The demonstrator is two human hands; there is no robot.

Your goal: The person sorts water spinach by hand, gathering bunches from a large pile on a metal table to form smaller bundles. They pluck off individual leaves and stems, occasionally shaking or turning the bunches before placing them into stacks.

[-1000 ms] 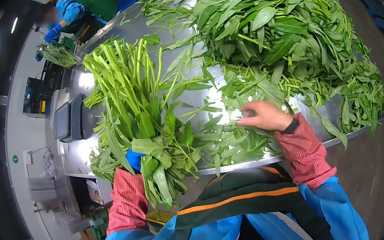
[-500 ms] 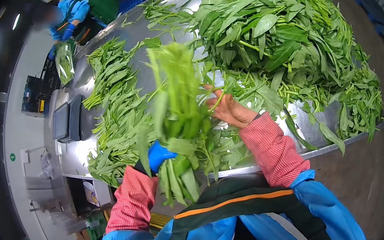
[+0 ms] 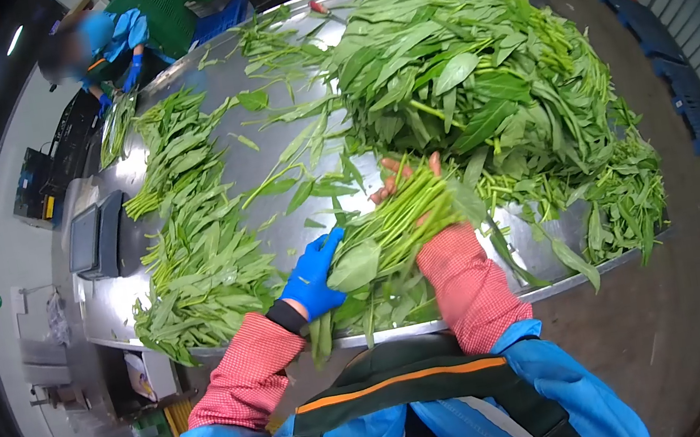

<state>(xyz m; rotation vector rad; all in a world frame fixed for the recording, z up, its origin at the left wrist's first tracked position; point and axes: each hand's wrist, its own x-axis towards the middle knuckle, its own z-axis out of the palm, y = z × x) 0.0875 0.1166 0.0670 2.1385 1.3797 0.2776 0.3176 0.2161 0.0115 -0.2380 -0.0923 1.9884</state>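
Observation:
A bunch of leafy green stems [image 3: 392, 228] lies sideways low over the near edge of the metal table, cut ends toward the right. My left hand [image 3: 313, 276], in a blue glove, is wrapped round its leafy left part. Behind the stem ends, my bare right hand [image 3: 406, 178] shows its fingertips spread and curled up; the stems hide the palm. Beyond it rises a large heap of the same greens [image 3: 472, 65]. Bundles of greens [image 3: 198, 232] lie in a row on the left.
The metal table [image 3: 260, 164] has loose leaves scattered on it. A scale-like device [image 3: 97, 238] stands at its left edge. A red-handled tool [image 3: 319, 8] lies at the far edge. A co-worker [image 3: 117, 50] at the far left handles greens [image 3: 117, 127]. Blue pallets [image 3: 684, 92] stand right.
The bunch has swung from upright to sideways, its stem ends now toward the right over my right hand. My left hand has moved slightly right. The co-worker's bagged greens have shifted.

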